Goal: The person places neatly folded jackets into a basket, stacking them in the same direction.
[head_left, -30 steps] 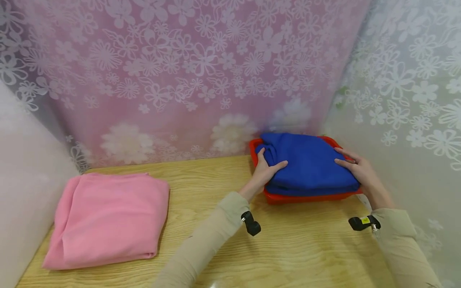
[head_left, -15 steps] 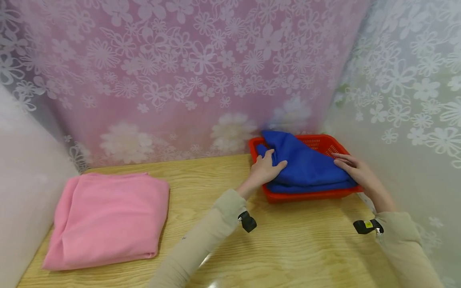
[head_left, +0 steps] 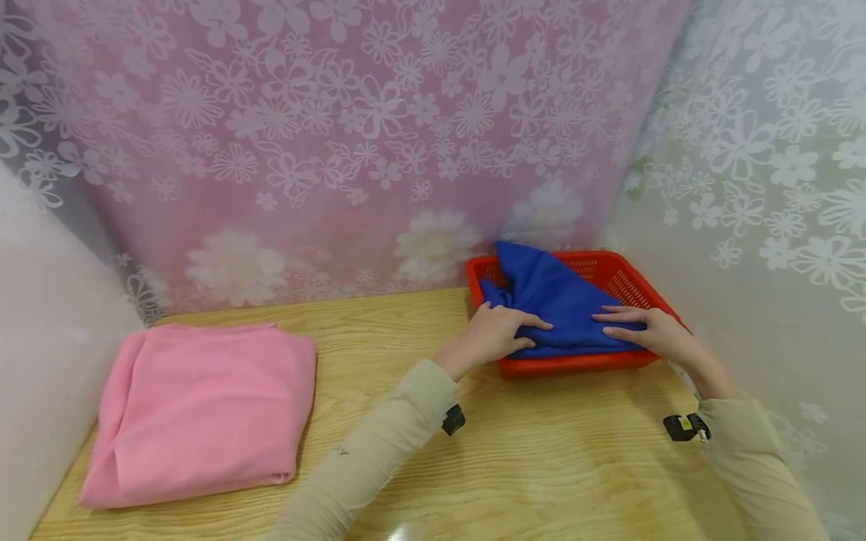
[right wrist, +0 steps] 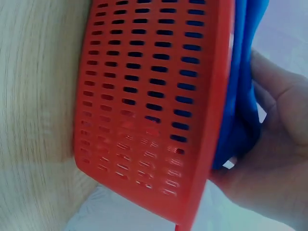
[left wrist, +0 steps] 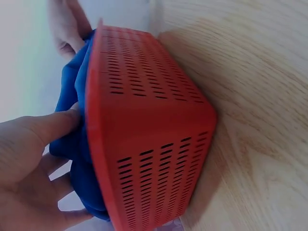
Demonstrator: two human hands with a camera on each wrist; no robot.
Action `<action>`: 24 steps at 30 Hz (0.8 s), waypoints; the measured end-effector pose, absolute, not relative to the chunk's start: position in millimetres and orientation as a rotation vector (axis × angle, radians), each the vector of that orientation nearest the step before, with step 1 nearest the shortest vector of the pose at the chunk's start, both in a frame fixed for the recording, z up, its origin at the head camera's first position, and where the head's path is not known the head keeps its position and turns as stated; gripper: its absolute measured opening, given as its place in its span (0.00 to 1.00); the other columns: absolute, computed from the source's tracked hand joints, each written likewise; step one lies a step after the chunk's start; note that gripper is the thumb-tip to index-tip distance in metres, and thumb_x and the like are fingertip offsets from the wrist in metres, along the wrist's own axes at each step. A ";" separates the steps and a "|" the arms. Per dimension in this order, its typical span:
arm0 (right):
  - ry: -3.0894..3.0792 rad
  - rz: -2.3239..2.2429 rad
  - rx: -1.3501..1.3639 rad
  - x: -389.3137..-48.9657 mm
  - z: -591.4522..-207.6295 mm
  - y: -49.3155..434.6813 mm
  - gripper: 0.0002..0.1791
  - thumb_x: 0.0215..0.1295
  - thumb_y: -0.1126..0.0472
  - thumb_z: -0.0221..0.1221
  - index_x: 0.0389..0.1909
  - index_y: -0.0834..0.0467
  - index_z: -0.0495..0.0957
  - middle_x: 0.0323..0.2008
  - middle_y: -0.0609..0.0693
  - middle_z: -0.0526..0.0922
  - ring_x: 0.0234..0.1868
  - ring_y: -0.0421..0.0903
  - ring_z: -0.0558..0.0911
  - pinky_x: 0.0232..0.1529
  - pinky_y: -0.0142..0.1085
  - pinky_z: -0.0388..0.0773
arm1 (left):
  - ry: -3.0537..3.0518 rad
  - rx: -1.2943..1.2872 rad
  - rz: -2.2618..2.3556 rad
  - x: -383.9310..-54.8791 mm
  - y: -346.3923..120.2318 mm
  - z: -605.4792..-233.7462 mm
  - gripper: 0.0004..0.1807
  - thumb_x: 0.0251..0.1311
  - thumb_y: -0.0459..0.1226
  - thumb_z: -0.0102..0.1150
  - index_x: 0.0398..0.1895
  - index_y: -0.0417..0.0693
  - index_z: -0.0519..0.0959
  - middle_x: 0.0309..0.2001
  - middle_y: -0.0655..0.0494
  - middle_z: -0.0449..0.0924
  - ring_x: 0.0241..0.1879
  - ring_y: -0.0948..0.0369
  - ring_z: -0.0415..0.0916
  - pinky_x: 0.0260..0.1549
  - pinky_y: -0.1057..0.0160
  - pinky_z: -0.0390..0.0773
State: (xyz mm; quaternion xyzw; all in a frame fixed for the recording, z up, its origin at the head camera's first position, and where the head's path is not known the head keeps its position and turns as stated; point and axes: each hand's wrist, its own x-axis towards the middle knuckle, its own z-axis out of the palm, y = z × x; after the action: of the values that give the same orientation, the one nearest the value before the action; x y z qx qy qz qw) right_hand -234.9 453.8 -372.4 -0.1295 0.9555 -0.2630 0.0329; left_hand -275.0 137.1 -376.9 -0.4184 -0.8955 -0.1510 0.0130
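under the left hand (head_left: 495, 332), blue cloth (head_left: 561, 300)

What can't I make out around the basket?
Floor of the basket: head view, largely hidden by the blue cloth.
Some fingertips of the left hand: left wrist view, behind the cloth.
Part of the right hand: right wrist view, cut off by the right edge.
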 end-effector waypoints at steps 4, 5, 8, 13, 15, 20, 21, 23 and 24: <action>2.935 -0.755 -0.342 -243.0 -384.7 448.8 0.22 0.69 0.52 0.65 0.61 0.57 0.82 0.67 0.65 0.73 0.46 0.62 0.81 0.33 0.41 0.73 | -2.846 -1.280 -0.374 -276.8 143.3 -384.9 0.21 0.68 0.51 0.61 0.63 0.78 0.78 0.60 0.66 0.81 0.57 0.61 0.80 0.71 0.42 0.60; 2.932 -0.750 -0.327 -245.0 -387.8 447.3 0.22 0.68 0.52 0.66 0.60 0.57 0.83 0.66 0.66 0.73 0.35 0.56 0.81 0.27 0.38 0.69 | -2.870 -1.274 -0.365 -277.0 145.1 -386.7 0.21 0.68 0.51 0.61 0.63 0.78 0.78 0.60 0.66 0.82 0.59 0.62 0.79 0.72 0.42 0.58; 2.941 -0.706 -0.305 -250.7 -394.7 442.7 0.22 0.66 0.54 0.67 0.58 0.58 0.83 0.65 0.69 0.73 0.17 0.44 0.66 0.18 0.32 0.56 | -2.933 -1.264 -0.321 -277.5 149.8 -391.7 0.19 0.70 0.55 0.56 0.63 0.77 0.79 0.60 0.66 0.82 0.61 0.63 0.77 0.75 0.44 0.52; 2.952 -0.642 -0.238 -252.8 -394.5 437.6 0.22 0.65 0.57 0.67 0.59 0.58 0.83 0.66 0.70 0.71 0.23 0.45 0.70 0.19 0.32 0.56 | -2.976 -1.307 -0.248 -276.8 152.4 -395.0 0.23 0.74 0.61 0.42 0.67 0.76 0.74 0.68 0.67 0.74 0.68 0.60 0.71 0.77 0.46 0.47; 2.961 -0.619 -0.226 -251.0 -392.0 435.5 0.21 0.66 0.58 0.67 0.59 0.58 0.83 0.66 0.71 0.71 0.26 0.52 0.74 0.20 0.33 0.59 | -2.961 -1.331 -0.264 -276.0 150.7 -395.9 0.24 0.75 0.61 0.40 0.69 0.76 0.72 0.70 0.66 0.71 0.70 0.60 0.68 0.77 0.45 0.45; 3.117 -0.526 -0.284 -243.8 -388.6 424.0 0.21 0.67 0.57 0.66 0.58 0.60 0.83 0.59 0.74 0.76 0.32 0.62 0.80 0.27 0.42 0.72 | -2.839 -1.336 -0.418 -273.6 143.5 -400.4 0.22 0.77 0.56 0.43 0.67 0.72 0.76 0.66 0.68 0.76 0.68 0.67 0.70 0.76 0.43 0.49; 3.179 -0.521 -0.297 -241.8 -388.9 419.6 0.20 0.68 0.57 0.66 0.58 0.60 0.83 0.56 0.74 0.78 0.29 0.61 0.80 0.25 0.42 0.72 | -2.801 -1.320 -0.436 -273.1 142.4 -401.5 0.21 0.77 0.55 0.43 0.66 0.70 0.78 0.64 0.68 0.78 0.66 0.68 0.72 0.75 0.44 0.52; 3.293 -0.565 -0.278 -237.9 -388.9 409.2 0.18 0.69 0.57 0.65 0.56 0.60 0.84 0.50 0.73 0.82 0.18 0.50 0.71 0.19 0.38 0.64 | -2.696 -1.281 -0.453 -271.6 140.1 -401.5 0.19 0.77 0.53 0.47 0.62 0.67 0.82 0.58 0.68 0.82 0.60 0.69 0.77 0.71 0.50 0.63; 3.352 -0.598 -0.270 -235.9 -388.4 403.5 0.17 0.69 0.58 0.65 0.55 0.60 0.84 0.49 0.71 0.83 0.16 0.48 0.67 0.17 0.36 0.59 | -2.636 -1.256 -0.467 -270.7 139.0 -400.8 0.17 0.77 0.51 0.49 0.59 0.65 0.84 0.55 0.68 0.84 0.56 0.69 0.80 0.67 0.55 0.69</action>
State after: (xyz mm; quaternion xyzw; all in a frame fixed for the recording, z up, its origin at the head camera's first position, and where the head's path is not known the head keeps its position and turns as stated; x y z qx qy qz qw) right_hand -235.9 403.5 -388.4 -0.0784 0.9722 -0.1736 -0.1364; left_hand -270.7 139.0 -400.8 -0.4230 -0.8877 -0.1571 0.0922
